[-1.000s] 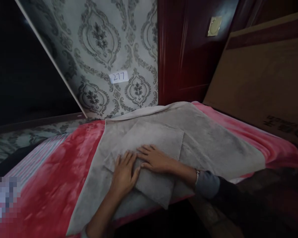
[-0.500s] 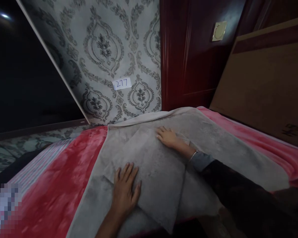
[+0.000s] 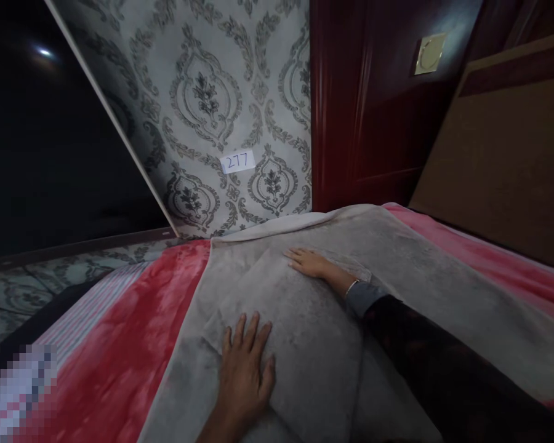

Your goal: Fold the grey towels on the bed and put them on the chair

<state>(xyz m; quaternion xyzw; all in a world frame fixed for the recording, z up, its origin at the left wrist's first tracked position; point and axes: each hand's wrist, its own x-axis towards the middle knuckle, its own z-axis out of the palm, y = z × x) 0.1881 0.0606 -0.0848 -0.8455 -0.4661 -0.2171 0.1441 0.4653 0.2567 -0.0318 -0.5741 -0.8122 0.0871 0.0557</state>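
A soft grey plush blanket (image 3: pixel 323 344) covers the middle of the surface, with a folded layer and creases on top. My left hand (image 3: pixel 247 369) lies flat on it at the lower centre, fingers spread and pointing away from me. Farther off and to the right, my right hand (image 3: pixel 307 263) rests palm down on the same grey cloth, its fingers stretched to the left. Neither hand grips anything. A dark sleeve with a grey cuff (image 3: pixel 364 296) covers the right forearm.
Red-and-pink plush cloth (image 3: pixel 115 344) shows on both sides, with striped fabric (image 3: pixel 96 301) farther left. A large dark screen (image 3: pixel 64 141) stands left, a cardboard box (image 3: pixel 517 154) right. Behind are patterned wallpaper (image 3: pixel 244 92) bearing a "277" label (image 3: pixel 237 161), and a dark red wooden panel (image 3: pixel 378 111).
The whole view has shifted slightly, so the scene sits farther right and lower. My right hand has slid a little to the left across the grey blanket; my left hand stays nearly in place.
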